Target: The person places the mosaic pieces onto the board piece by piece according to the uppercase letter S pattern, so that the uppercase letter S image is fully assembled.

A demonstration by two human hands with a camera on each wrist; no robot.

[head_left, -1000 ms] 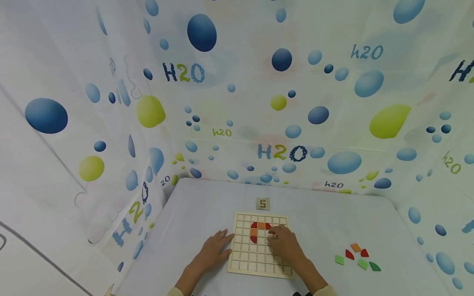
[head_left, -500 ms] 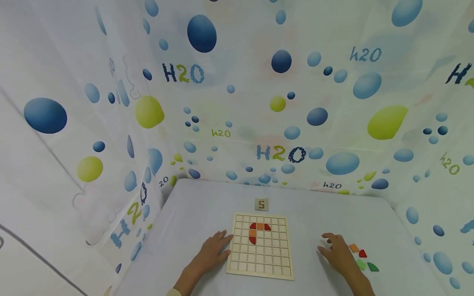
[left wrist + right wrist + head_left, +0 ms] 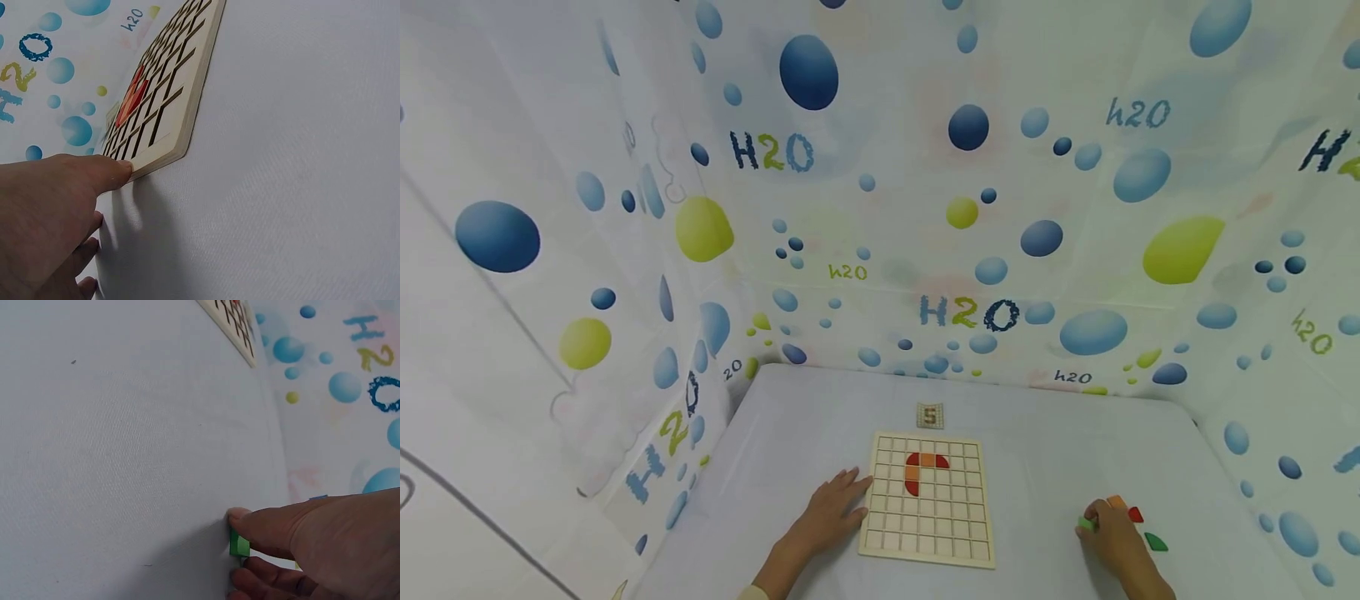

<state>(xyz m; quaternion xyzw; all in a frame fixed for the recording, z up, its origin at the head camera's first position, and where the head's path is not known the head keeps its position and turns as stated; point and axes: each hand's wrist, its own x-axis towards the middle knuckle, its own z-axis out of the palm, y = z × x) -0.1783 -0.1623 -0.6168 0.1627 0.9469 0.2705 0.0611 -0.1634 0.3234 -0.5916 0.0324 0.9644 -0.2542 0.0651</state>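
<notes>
A pale wooden grid board (image 3: 936,527) lies flat in the middle of the table. Red quarter-rounds and orange squares form a hooked shape in its upper cells. At its left edge rests my left hand (image 3: 831,504), fingers spread; the left wrist view shows the thumb (image 3: 115,174) touching the board's side. To the right of the board, my right hand (image 3: 1111,535) pinches a light green square tile (image 3: 1086,523) low at the tabletop. Thumb and fingers close round this green tile (image 3: 239,544) in the right wrist view. Part of the loose tile group is hidden under that hand.
Beside the right hand lie an orange tile (image 3: 1117,502), a red tile (image 3: 1136,515) and a dark green tile (image 3: 1156,542). A small patterned card (image 3: 930,415) marked like a 5 or S sits behind the board. A printed curtain (image 3: 880,275) rises behind the table.
My right hand has left the board, moved right to the loose tiles and taken hold of a light green one. A red quarter-round stays at the hook's right end. The left hand stays put.
</notes>
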